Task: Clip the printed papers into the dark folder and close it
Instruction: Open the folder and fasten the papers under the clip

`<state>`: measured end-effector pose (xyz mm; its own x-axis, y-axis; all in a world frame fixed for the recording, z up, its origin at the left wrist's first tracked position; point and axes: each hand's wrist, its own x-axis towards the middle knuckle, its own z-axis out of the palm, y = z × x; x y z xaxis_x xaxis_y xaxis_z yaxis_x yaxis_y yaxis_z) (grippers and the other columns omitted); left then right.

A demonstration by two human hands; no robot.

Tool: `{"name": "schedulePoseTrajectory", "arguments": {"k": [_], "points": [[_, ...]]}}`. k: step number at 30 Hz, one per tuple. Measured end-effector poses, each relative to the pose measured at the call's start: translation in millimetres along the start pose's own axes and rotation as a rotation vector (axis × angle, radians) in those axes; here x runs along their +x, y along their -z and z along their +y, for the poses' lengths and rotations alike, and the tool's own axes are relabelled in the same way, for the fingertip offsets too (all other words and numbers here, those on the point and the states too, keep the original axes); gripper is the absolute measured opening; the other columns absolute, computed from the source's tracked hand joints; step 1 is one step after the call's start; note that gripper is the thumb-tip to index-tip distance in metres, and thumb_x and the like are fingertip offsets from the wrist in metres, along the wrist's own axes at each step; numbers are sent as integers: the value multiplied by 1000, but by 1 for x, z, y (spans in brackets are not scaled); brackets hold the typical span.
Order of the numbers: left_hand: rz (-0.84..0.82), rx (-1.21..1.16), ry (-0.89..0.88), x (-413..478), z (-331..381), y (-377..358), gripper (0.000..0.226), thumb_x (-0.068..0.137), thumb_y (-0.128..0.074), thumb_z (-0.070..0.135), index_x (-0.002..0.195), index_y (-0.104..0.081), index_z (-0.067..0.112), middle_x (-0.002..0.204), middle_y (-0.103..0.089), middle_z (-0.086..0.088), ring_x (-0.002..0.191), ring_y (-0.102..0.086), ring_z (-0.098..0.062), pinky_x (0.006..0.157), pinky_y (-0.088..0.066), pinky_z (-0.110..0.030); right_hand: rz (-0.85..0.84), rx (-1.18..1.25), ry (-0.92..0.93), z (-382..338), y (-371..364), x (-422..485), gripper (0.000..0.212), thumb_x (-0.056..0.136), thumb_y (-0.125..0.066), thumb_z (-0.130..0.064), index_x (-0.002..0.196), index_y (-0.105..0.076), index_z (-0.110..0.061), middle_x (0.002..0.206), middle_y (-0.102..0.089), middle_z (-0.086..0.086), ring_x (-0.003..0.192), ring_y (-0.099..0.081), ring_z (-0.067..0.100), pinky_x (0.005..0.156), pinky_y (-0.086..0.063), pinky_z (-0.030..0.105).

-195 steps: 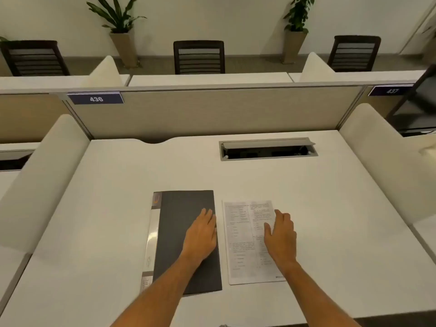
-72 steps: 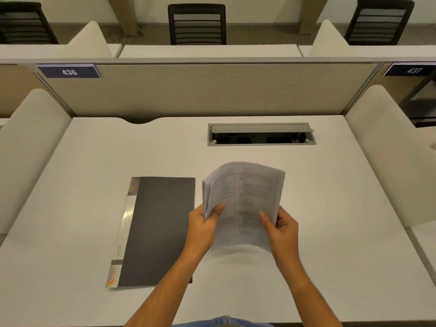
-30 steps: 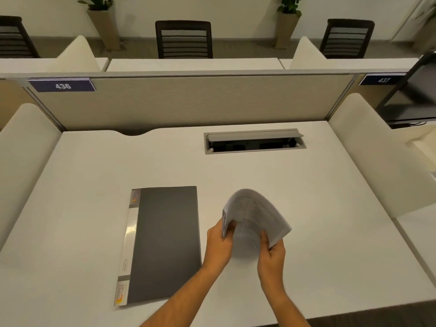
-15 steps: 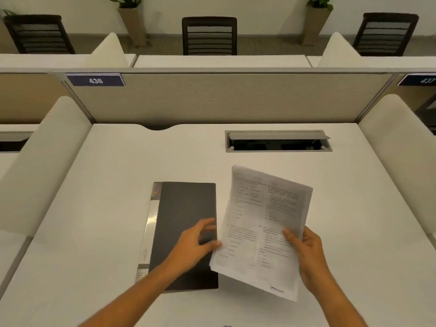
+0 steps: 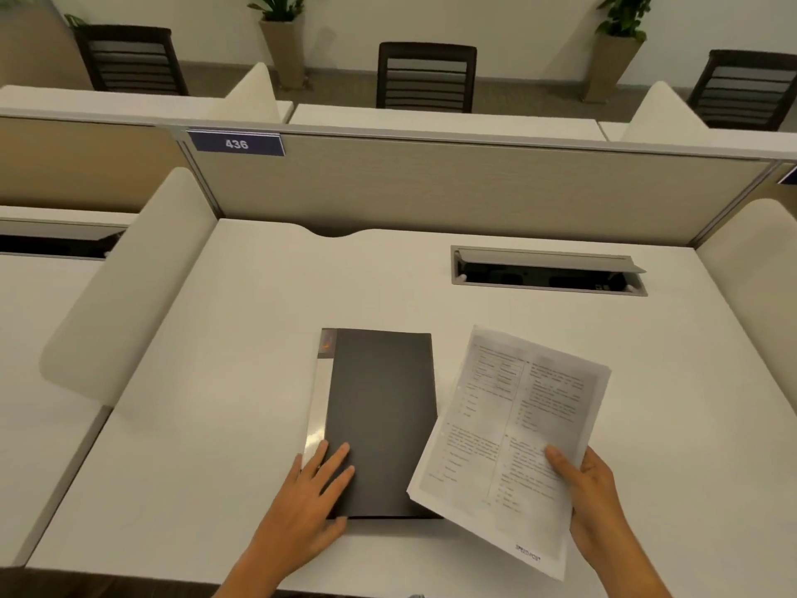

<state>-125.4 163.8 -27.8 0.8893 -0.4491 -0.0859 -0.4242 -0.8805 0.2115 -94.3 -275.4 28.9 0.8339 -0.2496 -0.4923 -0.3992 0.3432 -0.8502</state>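
Folder [image 5: 379,420] lies shut, long axis running away from the flat, open left hand [image 5: 317,489] resting on its near corner; right hand [image 5: 582,481] grips printed papers [image 5: 513,433] just beside.

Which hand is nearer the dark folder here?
Left. The left hand lies flat on the dark folder, at its near left corner. The right hand is off to the folder's right, holding the printed papers.
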Motion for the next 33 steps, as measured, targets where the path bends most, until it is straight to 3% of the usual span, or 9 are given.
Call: {"name": "schedulePoseTrajectory", "arguments": {"k": [2, 5, 9, 12, 15, 19, 25, 30, 33], "points": [[85, -146, 27, -10, -1, -3, 67, 89, -61, 33, 154, -55, 20, 178, -32, -5, 164, -30, -36, 127, -39, -56, 16, 9, -20, 4, 2, -4, 30, 105, -72, -12, 134, -72, -18, 120, -87, 11, 97, -87, 33, 69, -72, 42], [135, -550, 202, -23, -4, -7, 78, 96, -52, 20, 168, -25, 33, 182, -14, 13, 168, -9, -9, 132, -18, -18, 28, 32, -34, 9, 5, -9, 28, 104, -72, -12, 131, -74, -20, 120, -87, 10, 95, -87, 31, 68, -72, 42], [250, -884, 461, -35, -2, -11, 65, 110, -51, 28, 164, -20, 48, 163, -28, 48, 144, -37, 23, 112, -36, 0, 27, 42, -45, 20, -4, -13, 28, 105, -71, -12, 132, -74, -21, 123, -86, 10, 98, -87, 33, 71, -72, 46], [301, -989, 721, -42, 3, -13, 32, 101, -47, 43, 133, -50, 43, 132, -64, 24, 120, -67, -6, 94, -62, -22, 17, 16, -57, 28, -19, -11, 31, 104, -73, -13, 134, -72, -22, 121, -87, 9, 96, -87, 33, 70, -72, 47], [366, -1117, 916, -48, 2, -12, 38, 95, -51, 54, 106, -65, 20, 101, -70, -9, 95, -70, -33, 82, -60, -41, -21, -25, -76, 37, -41, -6, 34, 104, -73, -14, 138, -69, -21, 123, -86, 11, 99, -87, 36, 74, -72, 49], [407, -1327, 1064, -55, 2, -3, 28, 106, -55, 45, 125, -56, 25, 112, -71, -8, 102, -70, -28, 79, -55, -34, -78, -66, -87, 51, -71, 2, 36, 104, -74, -13, 140, -68, -17, 125, -85, 14, 103, -85, 39, 76, -72, 51], [491, -1371, 1241, -59, -5, -4, 31, 95, -56, 60, 111, -62, 34, 112, -70, 2, 99, -73, -28, 95, -53, -45, -140, -114, -123, 72, -109, 15, 33, 105, -72, -10, 137, -69, -16, 123, -85, 16, 103, -85, 42, 79, -71, 57], [490, -1426, 1326, -63, -16, -2, 33, 106, -55, 50, 111, -67, 19, 105, -75, -16, 95, -77, -38, 79, -68, -54, -176, -149, -174, 89, -132, 25, 30, 105, -72, -9, 134, -71, -17, 120, -86, 17, 100, -86, 42, 74, -71, 54], [429, -1418, 1436, -67, -22, 2, 60, 105, -54, 58, 90, -70, 3, 80, -79, -20, 79, -77, -38, 56, -64, -42, -192, -181, -187, 98, -141, 31, 32, 106, -72, -10, 137, -70, -14, 121, -86, 17, 103, -85, 43, 79, -71, 58]]}}
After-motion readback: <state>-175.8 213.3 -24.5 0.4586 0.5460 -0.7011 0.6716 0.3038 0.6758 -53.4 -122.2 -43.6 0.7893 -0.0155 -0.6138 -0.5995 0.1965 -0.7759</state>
